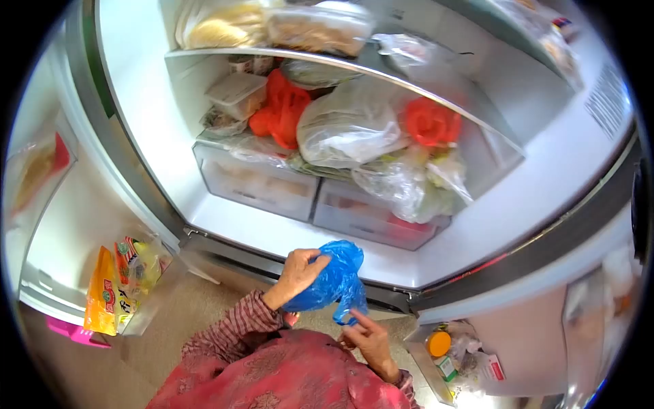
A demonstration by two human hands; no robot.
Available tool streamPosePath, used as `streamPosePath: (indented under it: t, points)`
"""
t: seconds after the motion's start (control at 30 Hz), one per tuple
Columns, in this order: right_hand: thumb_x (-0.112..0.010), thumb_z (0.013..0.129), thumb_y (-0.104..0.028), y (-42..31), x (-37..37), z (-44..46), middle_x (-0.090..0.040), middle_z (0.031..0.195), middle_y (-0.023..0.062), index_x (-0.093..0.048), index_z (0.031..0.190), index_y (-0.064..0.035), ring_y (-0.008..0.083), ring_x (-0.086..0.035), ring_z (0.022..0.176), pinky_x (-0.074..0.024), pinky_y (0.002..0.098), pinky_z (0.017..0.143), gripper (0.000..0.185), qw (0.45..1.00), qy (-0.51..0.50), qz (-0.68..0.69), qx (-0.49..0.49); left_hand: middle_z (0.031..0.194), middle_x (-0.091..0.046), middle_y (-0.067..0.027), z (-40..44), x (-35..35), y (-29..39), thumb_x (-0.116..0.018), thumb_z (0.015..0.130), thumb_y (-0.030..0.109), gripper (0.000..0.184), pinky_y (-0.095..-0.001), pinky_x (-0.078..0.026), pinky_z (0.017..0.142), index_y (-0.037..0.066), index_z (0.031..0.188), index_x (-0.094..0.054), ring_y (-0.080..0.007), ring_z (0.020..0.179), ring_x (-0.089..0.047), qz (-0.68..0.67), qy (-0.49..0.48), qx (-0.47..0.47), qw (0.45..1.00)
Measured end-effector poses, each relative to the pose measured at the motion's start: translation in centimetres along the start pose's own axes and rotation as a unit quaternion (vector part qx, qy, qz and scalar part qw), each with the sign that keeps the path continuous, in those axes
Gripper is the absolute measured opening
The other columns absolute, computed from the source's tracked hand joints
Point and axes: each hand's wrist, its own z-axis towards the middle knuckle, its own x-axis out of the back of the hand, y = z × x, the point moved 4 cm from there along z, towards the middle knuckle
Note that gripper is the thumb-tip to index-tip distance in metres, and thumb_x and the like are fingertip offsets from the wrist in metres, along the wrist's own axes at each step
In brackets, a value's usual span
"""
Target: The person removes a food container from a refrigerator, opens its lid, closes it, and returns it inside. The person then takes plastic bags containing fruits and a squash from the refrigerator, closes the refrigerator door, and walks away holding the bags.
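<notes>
A blue plastic bag (334,276) is bunched up in front of my body, just outside the open fridge. My left hand (300,273) grips its upper left side, fingers curled into the plastic. Lower down, my right hand (371,344) has its fingertips on the dangling tail of the bag, and the thumb side is partly hidden. What the bag contains cannot be made out through the plastic.
Fridge doors stand open on both sides. A glass shelf (381,73) carries food containers; below it are a white plastic bag (354,126), red bags (283,112) and drawers (255,180). Yellow packets (102,293) fill the left door bin, and an orange-lidded jar (438,343) the right.
</notes>
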Motion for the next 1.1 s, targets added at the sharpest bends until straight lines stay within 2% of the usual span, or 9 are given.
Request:
streamPosePath:
  t: [0.27,0.37,0.47,0.73,0.9,0.97,1.0,1.03,1.1]
  points:
    - [-0.067,0.086,-0.023,5.5,1.1,-4.2,-0.062,0.065,0.0031,-0.067,0.082,0.0016,0.0068,-0.054,0.057,-0.0421,0.0222,0.05,0.025,0.974,-0.128,-0.177,-0.054,0.051,-0.046,-0.0071,-4.6,-3.7,3.6,-0.061,0.084,0.023,0.031,-0.0303,-0.037,0.047,-0.005,0.073,-0.061,-0.0068,0.053,-0.042,0.035,0.004,-0.025,0.999]
    - [-0.066,0.086,-0.023,7.0,2.3,-5.6,-0.062,0.065,0.0038,-0.068,0.079,0.0009,0.0076,-0.054,0.056,-0.0429,0.0221,0.051,0.026,0.987,-0.108,-0.111,-0.037,0.052,-0.051,-0.0086,-5.1,-2.6,3.0,-0.06,0.083,0.024,0.029,-0.0308,-0.038,0.048,-0.003,0.077,-0.063,-0.0109,0.049,-0.045,0.069,0.018,-0.021,0.997]
    - [-0.063,0.088,-0.023,9.0,4.4,-6.5,-0.064,0.068,0.0063,-0.067,0.083,0.0024,0.0099,-0.057,0.057,-0.0449,0.0228,0.052,0.026,0.995,-0.083,-0.038,-0.036,0.065,-0.057,-0.0097,-4.9,-1.9,4.1,-0.067,0.078,0.033,0.042,-0.0332,-0.045,0.056,0.0,0.102,-0.06,-0.0214,0.059,-0.056,0.194,-0.017,-0.045,0.98]
    - [-0.05,0.094,-0.028,13.9,7.7,-10.9,-0.065,0.078,0.0122,-0.06,0.1,0.0056,0.0135,-0.057,0.062,-0.0456,0.0239,0.056,0.036,0.975,0.094,0.166,-0.114,0.072,-0.061,-0.0069,-3.3,-2.9,7.6,-0.067,0.082,0.029,0.038,-0.0278,-0.047,0.059,-0.001,0.104,-0.061,-0.0145,0.064,-0.057,0.143,-0.126,-0.103,0.976]
    - [-0.048,0.097,-0.027,18.3,6.5,-11.5,-0.066,0.078,0.0113,-0.062,0.099,0.0058,0.0145,-0.058,0.062,-0.0478,0.0253,0.062,0.036,0.978,0.121,0.13,-0.114,0.071,-0.063,-0.0049,-8.1,-0.9,-2.2,-0.064,0.085,0.031,0.03,-0.0277,-0.046,0.055,0.003,0.095,-0.062,-0.013,0.062,-0.057,0.21,-0.276,-0.07,0.935]
    - [-0.047,0.097,-0.026,20.7,6.2,-11.4,-0.067,0.078,0.0108,-0.063,0.099,0.0045,0.0148,-0.06,0.065,-0.0478,0.0259,0.063,0.034,0.981,0.118,0.099,-0.119,0.066,-0.061,-0.0081,-11.5,2.2,-10.1,-0.065,0.082,0.033,0.031,-0.0314,-0.045,0.054,0.003,0.088,-0.062,-0.0179,0.058,-0.058,0.209,-0.233,-0.057,0.948]
    - [-0.049,0.096,-0.026,19.8,6.0,-11.3,-0.067,0.078,0.0105,-0.063,0.099,0.0036,0.0154,-0.061,0.067,-0.048,0.0269,0.064,0.033,0.984,0.094,-0.148,0.039,0.065,-0.06,-0.0072,-13.8,4.4,-14.9,-0.065,0.082,0.033,0.03,-0.0312,-0.044,0.052,0.003,0.084,-0.063,-0.017,0.057,-0.058,0.189,-0.226,-0.007,0.956]
    - [-0.05,0.095,-0.025,19.3,4.9,-11.5,-0.067,0.078,0.0102,-0.063,0.1,0.0027,0.0159,-0.062,0.07,-0.0483,0.0279,0.065,0.031,0.902,0.058,-0.38,0.197,0.064,-0.059,-0.0064,-16.7,6.9,-18.5,-0.066,0.081,0.033,0.03,-0.0309,-0.044,0.051,0.004,0.08,-0.063,-0.0162,0.056,-0.057,0.167,-0.217,0.043,0.961]
    - [-0.052,0.093,-0.025,21.3,4.3,-10.8,-0.067,0.078,0.0099,-0.064,0.1,0.0024,0.0171,-0.063,0.072,-0.0486,0.0285,0.066,0.031,0.94,0.081,-0.313,0.108,0.061,-0.059,-0.0046,-24.1,11.9,-24.7,-0.069,0.079,0.032,0.03,-0.0282,-0.043,0.049,0.004,0.073,-0.062,-0.0126,0.052,-0.055,-0.001,-0.055,0.339,0.939]
